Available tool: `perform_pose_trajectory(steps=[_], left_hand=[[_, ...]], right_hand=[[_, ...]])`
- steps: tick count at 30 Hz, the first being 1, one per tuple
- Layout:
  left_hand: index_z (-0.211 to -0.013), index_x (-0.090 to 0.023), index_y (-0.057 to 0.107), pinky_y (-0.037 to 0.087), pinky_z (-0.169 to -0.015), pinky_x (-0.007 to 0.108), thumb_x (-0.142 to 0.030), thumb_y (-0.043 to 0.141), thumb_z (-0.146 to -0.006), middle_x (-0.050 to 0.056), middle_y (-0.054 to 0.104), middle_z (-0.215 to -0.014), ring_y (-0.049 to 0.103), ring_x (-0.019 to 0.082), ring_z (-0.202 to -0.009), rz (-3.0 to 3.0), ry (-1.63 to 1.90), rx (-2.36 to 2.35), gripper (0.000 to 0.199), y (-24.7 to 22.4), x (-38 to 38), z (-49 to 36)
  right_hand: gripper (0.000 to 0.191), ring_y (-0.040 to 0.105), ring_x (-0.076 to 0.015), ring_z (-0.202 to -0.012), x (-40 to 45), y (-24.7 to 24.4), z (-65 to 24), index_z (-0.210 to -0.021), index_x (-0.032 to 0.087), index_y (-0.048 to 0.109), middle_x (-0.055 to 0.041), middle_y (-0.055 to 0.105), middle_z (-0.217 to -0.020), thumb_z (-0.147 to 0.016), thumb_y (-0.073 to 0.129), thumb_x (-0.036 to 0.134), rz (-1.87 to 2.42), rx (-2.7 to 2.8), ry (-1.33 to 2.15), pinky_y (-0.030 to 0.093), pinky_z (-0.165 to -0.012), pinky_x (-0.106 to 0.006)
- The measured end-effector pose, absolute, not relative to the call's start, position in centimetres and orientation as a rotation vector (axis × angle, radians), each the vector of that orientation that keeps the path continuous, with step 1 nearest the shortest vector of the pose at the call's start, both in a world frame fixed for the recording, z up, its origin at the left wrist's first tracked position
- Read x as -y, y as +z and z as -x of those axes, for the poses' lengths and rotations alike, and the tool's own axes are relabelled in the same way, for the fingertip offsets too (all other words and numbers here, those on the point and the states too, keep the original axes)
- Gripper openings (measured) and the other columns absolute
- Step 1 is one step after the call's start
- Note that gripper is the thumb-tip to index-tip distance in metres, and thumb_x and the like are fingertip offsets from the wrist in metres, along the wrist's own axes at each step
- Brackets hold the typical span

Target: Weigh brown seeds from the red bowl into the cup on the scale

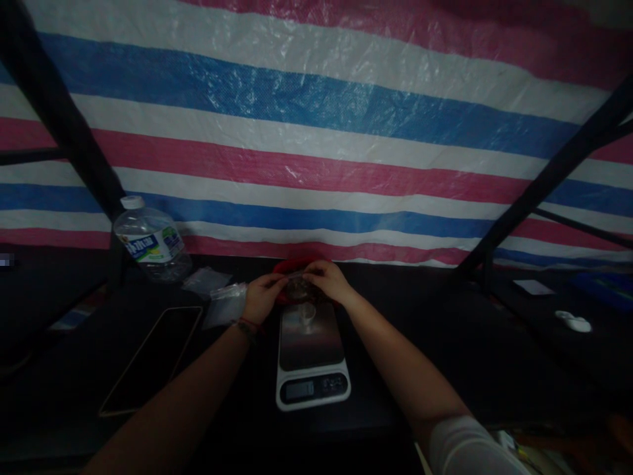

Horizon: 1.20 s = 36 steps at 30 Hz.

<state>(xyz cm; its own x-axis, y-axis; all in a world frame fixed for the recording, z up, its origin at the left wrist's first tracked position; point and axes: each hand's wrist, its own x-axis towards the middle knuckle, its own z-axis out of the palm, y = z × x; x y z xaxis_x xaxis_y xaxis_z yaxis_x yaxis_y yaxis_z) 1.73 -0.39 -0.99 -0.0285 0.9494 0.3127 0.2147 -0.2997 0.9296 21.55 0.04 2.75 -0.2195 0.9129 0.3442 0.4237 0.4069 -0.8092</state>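
A small clear plastic bag [297,286] with something brownish in it is held between my two hands. My left hand [262,295] pinches its left edge, and my right hand [327,281] pinches the top right. Behind and below the bag lies a red container [283,266], partly hidden by my hands. Nearer to me stands a white kitchen scale [313,396] with a metal plate and a small display. A small clear round item [307,314] rests on the far part of the plate.
Left of my left hand lie clear plastic bags [225,307], a dark phone [152,359] and a large clear bottle [153,244]. White earbuds [573,321] and a pale card [533,287] are at the right. Behind the black table hangs a striped sheet [306,171] between dark poles.
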Motion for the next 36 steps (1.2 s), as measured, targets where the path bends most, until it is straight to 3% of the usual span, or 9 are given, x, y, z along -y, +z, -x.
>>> perform_pose_trajectory(steps=[8,22,36], left_hand=[[-0.084,-0.016,0.074,0.055,-0.076,0.03,-0.047,0.067,-0.071,0.007,0.075,-0.085,0.068,0.021,-0.08,-1.621,1.318,-1.201,0.035,-0.1,1.0,-2.1],[-0.085,-0.017,0.074,0.054,-0.072,0.029,-0.039,0.063,-0.077,0.007,0.075,-0.085,0.068,0.02,-0.078,-1.849,1.274,-1.152,0.025,-0.3,1.1,-2.0],[-0.085,-0.02,0.073,0.052,-0.084,0.034,-0.037,0.055,-0.084,0.005,0.073,-0.088,0.066,0.02,-0.084,-1.92,1.456,-1.27,0.025,0.2,1.2,-2.2]], right_hand=[[0.007,0.058,-0.0141,-0.072,-0.3,2.0,-21.0,-0.077,0.018,0.067,-0.0001,0.064,-0.077,-0.078,0.062,0.022,1.159,1.762,0.73,0.044,-0.069,-0.025],[0.004,0.06,-0.0142,-0.078,0.4,2.1,-20.3,-0.076,0.016,0.068,-0.0023,0.064,-0.081,-0.079,0.066,0.014,1.009,1.926,0.654,0.045,-0.073,-0.025],[0.008,0.061,-0.0155,-0.078,0.6,4.4,-21.3,-0.074,0.019,0.072,-0.0025,0.067,-0.079,-0.079,0.066,0.015,1.036,1.982,0.33,0.044,-0.076,-0.028]])
